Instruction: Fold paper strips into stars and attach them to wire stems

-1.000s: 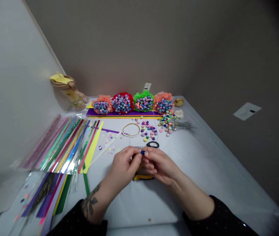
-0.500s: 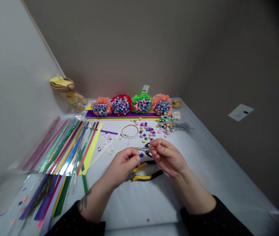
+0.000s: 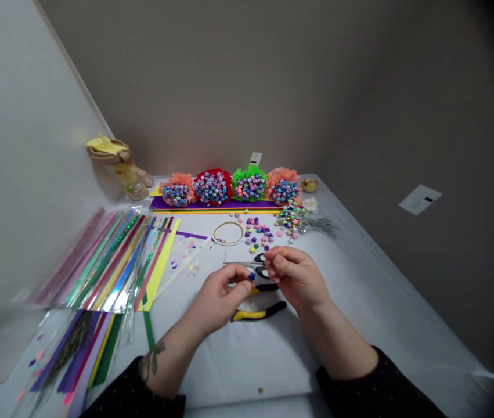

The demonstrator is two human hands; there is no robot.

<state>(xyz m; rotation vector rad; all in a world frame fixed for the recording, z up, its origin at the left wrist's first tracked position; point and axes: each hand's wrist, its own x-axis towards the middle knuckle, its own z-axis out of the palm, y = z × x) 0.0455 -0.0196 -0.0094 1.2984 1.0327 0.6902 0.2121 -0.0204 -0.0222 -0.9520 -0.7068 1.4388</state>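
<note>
Small and dark blue, a paper star (image 3: pixel 252 277) sits at the fingertips of my left hand (image 3: pixel 223 295), whose thumb and index finger close around it. My right hand (image 3: pixel 296 276) is closed in a pinch to the right. Whatever lies between its fingertips is too fine to make out. Behind the hands lie scissors (image 3: pixel 260 265) with black handles, partly covered by my right fingers. Pliers with yellow and black handles (image 3: pixel 255 315) rest below the hands, their jaws hidden behind my left hand.
Several star bouquets (image 3: pixel 212 187) line the back. Loose stars (image 3: pixel 258 232), a hoop (image 3: pixel 228 233) and thin wires (image 3: pixel 321 225) lie before them. Shiny strips (image 3: pixel 98 261) cover the left side. A clear cup in a tan holder (image 3: pixel 118 162) stands at back left.
My left thumb and index finger have parted slightly, and the blue star now sits at their tips. The right hand keeps its pinch. The whole view has shifted a little.
</note>
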